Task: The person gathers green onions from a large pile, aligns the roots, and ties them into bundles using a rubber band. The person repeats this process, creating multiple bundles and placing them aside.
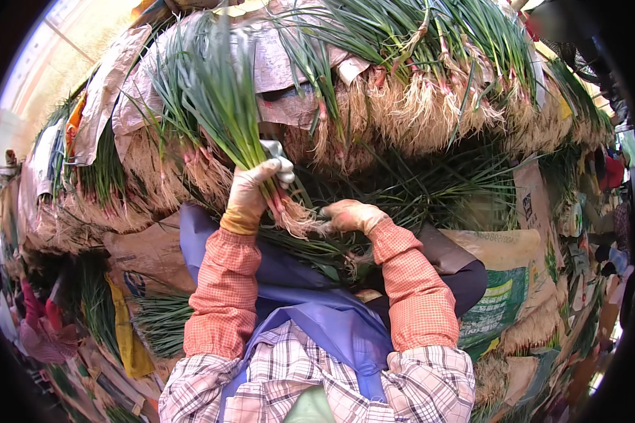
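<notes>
My left hand [255, 189], in a pale stained glove, is closed around a bunch of green onions [236, 123]. Their long green leaves point up and away, slightly blurred, and the pinkish-white bases and stringy roots [295, 217] hang out below the fist. At the root ends is my right hand [353, 216], also gloved, with its fingers curled together against the root tips. Its fingertips are partly hidden among the roots. Loose green onions [416, 187] lie in a dark tangle beyond my right hand.
A long raised heap of green onions [430, 106] curves across the front, roots toward me, partly under pale woven sheets [289, 60]. A blue apron [317, 324] covers my lap. Printed sacks [504, 303] lie at right; more onions [164, 324] lie at lower left.
</notes>
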A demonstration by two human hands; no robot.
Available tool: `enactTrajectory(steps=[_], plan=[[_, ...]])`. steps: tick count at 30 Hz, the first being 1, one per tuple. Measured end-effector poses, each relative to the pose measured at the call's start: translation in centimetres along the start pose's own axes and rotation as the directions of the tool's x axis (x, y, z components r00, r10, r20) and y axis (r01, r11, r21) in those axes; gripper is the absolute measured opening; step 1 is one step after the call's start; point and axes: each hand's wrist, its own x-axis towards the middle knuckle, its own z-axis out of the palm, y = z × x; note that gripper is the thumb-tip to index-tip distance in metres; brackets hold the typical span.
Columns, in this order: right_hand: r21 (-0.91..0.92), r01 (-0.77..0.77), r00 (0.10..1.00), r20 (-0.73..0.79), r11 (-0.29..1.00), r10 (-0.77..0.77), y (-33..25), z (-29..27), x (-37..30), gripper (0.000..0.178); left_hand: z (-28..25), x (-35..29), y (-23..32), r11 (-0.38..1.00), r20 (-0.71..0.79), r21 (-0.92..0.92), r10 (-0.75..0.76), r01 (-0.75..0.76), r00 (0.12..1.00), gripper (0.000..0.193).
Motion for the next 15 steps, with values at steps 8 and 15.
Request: enactTrajectory(steps=[8,15], plan=[[0.310,-0.133,0.508,-0.794,0.941,0.333,5.3,-5.4,5.8,0.050,3.0,5.9,-2.6,0.998,-0.038,-0.039,-0.042,0.040,0.998,0.028],[0.800,0.600,0.798,-0.599,0.008,0.065,1.0,-3.4,0.7,0.028,0.5,9.7,-4.9,0.957,0.025,0.020,-0.289,0.288,0.957,0.021]])
